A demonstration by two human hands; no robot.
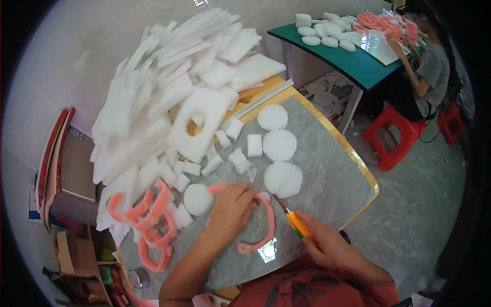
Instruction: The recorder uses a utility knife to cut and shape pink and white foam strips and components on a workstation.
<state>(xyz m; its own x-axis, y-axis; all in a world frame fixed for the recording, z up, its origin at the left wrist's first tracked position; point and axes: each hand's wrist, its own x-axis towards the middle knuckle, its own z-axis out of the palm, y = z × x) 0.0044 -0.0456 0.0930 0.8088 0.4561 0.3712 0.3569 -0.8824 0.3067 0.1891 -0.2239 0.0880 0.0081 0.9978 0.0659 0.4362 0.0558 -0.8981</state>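
My left hand is closed over a curved pink foam strip on the grey stone-patterned tabletop. The strip's loose end curls round toward the near edge. In my right hand is an orange-handled knife with some green on the handle. Its thin blade points at the strip's upper end, close to a white fluffy foam disc; whether it touches is hard to see. Two more white discs line up beyond. Another round white piece lies beside my left hand. Several pink foam loops are heaped at the left.
White foam sheets pile high at the back left, with small offcuts in front. A round metal tin stands at the near left edge. Beyond, a person in grey sits at a green table, beside a red stool.
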